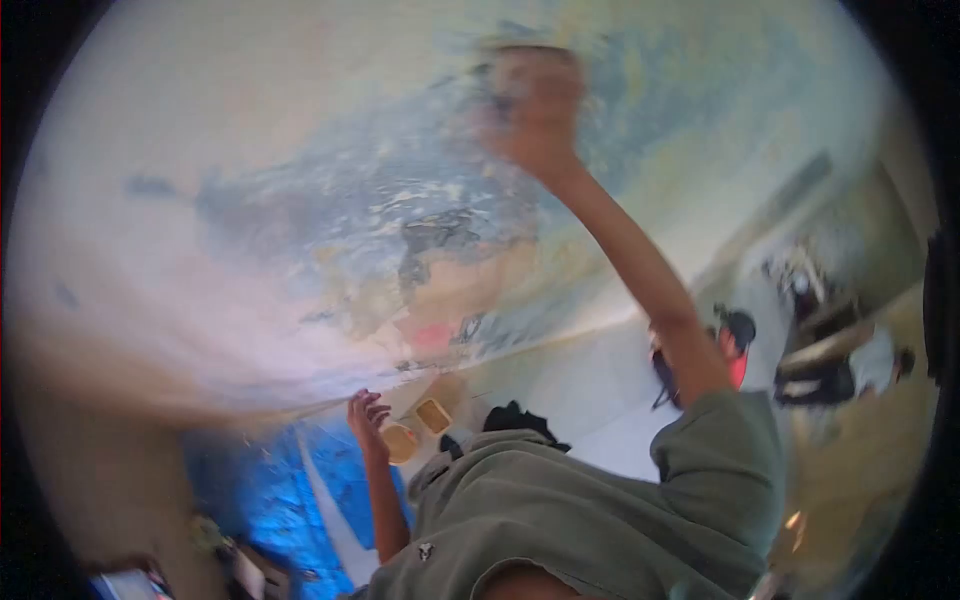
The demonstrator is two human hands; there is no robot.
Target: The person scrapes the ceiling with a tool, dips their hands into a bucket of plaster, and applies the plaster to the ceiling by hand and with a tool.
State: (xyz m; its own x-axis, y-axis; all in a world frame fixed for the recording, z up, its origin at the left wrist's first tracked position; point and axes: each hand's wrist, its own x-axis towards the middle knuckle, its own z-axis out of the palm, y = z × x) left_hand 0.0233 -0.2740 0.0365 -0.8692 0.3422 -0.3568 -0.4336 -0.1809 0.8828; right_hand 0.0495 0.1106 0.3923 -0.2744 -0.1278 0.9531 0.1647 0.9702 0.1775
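While the right hand (535,105) presses something blurry, grip unclear, against the patchy blue-grey wall (330,200), the left hand (366,412) hangs open, empty.

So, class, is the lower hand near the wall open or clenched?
Open: the left hand shows separate, loosely curled fingers with nothing visibly gripped between them.

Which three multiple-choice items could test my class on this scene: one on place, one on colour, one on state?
1. Where is the right hand?
A. on the ground
B. raised against the wall
C. in a pocket

2. What colour is the sheet by the left hand?
A. blue
B. red
C. black

3. How is the left hand?
A. clenched
B. fingers spread, holding nothing
C. gripping a bucket

Answers:
1. B, the arm stretches up to the patchy wall.
2. A, the sheet is bright blue.
3. B, the fingers are apart.
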